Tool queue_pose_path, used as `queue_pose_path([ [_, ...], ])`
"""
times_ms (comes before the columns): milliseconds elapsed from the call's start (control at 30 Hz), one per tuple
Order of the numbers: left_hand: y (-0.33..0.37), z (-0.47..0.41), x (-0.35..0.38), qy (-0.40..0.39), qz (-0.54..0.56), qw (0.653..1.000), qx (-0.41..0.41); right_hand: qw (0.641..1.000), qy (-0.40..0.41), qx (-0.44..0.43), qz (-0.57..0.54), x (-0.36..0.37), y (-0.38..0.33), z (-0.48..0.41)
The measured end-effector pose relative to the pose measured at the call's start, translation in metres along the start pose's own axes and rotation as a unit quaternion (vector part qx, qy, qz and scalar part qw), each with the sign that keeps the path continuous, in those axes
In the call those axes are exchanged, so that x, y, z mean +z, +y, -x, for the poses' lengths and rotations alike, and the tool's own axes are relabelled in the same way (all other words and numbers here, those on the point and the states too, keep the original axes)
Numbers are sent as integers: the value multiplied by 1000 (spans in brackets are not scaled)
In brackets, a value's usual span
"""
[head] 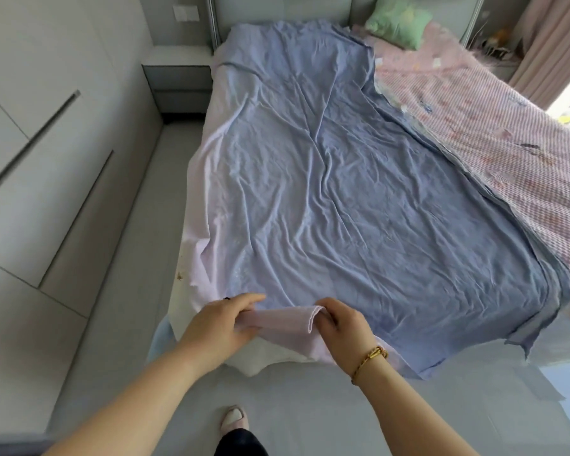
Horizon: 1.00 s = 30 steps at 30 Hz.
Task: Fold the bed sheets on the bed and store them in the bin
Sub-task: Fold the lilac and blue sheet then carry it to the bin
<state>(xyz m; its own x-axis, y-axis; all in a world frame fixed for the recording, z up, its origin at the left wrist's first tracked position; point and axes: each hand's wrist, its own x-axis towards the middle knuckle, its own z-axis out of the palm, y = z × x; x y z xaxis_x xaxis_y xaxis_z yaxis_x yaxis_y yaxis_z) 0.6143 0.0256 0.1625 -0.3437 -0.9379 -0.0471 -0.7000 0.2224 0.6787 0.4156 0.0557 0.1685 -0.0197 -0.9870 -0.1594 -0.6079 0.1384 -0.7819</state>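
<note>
Blue sheet [359,192] spread over my bed, its pale-pink corner pinched between my left hand [218,324] and right hand [343,327]

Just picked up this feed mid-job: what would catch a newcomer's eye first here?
The wrinkled blue sheet spread over most of the bed dominates the view. At its near edge, the left hand and right hand pinch a pale lilac corner between them. A pink patterned quilt covers the bed's right side, with a green pillow at the head.
</note>
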Motion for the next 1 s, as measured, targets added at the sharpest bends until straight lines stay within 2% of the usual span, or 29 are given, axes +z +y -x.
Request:
queue_pose_path([
  [67,19,-4,4,20,14,997,71,998,-15,-53,17,0,-21,-8],
  [167,36,-18,-4,50,114,992,29,996,-4,-88,-1,2,-42,-20],
  [300,27,-31,-27,63,154,986,23,998,-25,-63,5,1,-38,-36],
  [400,23,-39,-42,90,176,980,20,987,-115,-36,105,-2,-24,-42],
  [467,17,-47,-54,125,202,971,3,973,-138,-7,187,-4,-9,-47],
  [667,-23,-72,-94,194,254,945,-75,952,-66,160,250,-38,42,-65],
  [767,-52,-81,-109,209,270,935,-97,965,27,191,178,-58,42,-82],
  [833,-70,-87,-116,215,287,926,-115,972,113,168,118,-66,30,-98],
  [900,-89,-97,-121,226,315,909,-151,974,161,122,98,-69,9,-121],
  [1000,-121,-111,-122,235,346,882,-220,981,152,67,97,-71,-20,-165],
])
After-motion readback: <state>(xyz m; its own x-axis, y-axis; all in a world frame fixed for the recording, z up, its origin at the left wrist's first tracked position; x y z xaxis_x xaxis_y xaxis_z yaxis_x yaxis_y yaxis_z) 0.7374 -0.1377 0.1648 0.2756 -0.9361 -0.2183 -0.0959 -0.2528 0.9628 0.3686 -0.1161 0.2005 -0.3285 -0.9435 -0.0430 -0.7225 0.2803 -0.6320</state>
